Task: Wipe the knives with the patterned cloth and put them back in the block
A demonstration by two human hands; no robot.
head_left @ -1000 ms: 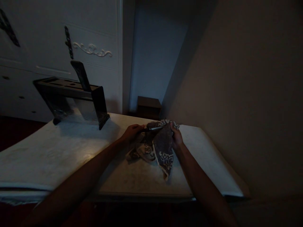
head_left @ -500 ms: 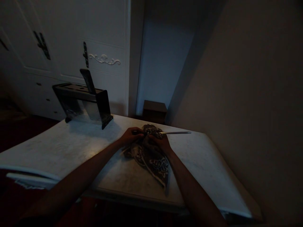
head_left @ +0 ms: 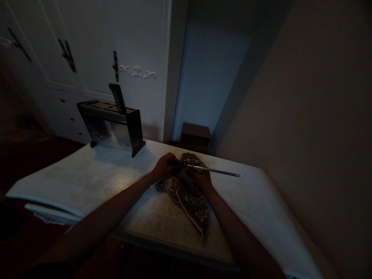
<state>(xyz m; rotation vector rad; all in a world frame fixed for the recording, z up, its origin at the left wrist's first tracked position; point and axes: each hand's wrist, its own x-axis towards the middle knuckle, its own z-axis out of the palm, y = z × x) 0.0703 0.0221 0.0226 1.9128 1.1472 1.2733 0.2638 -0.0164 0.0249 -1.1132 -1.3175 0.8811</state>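
Observation:
My left hand (head_left: 165, 166) is closed round the dark handle of a thin metal rod (head_left: 213, 170) that looks like a sharpening steel. The rod points right, low over the white table (head_left: 87, 182). My right hand (head_left: 200, 179) grips a patterned brown cloth (head_left: 188, 197) just below the rod, near its handle end. The cloth trails toward me across the tabletop. The scene is very dark.
A dark knife block (head_left: 112, 122) with one handle sticking up stands at the table's far left. Behind it are white cabinet doors (head_left: 87, 50). A small brown box (head_left: 195, 135) sits on the floor beyond the table. A plain wall (head_left: 305, 116) runs along the right.
The cloth, wrapped over the rod a second ago, now lies below it and the bare rod shows. My right hand has dropped lower. The view has shifted right.

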